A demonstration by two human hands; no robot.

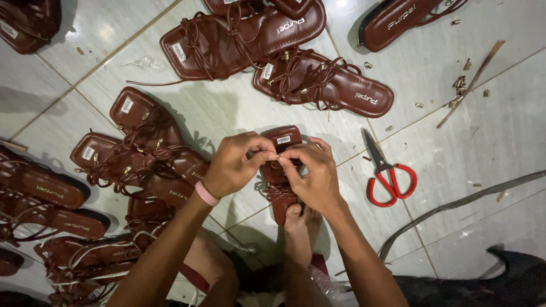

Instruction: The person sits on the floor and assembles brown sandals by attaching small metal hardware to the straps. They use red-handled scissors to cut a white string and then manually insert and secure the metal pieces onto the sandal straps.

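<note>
— Why is that sandal (278, 176) pinned under the foot (297, 227)?

— To keep it steady, I'd say. It lies on the floor in the middle, toe end toward twelve o'clock. The left hand (233, 165) and right hand (313, 173) are both pinched together on something tiny at its straps.

— And the scissors (387, 170)?

— At three o'clock, within reach, beside it. The floor (495, 131) is pale tile, with more brown sandals (321, 82) from eight to one o'clock.

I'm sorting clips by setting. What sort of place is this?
Likely an informal shoe-making workspace on a tiled floor: many matching brown sandals, red-handled scissors, scattered small metal fittings.
</note>
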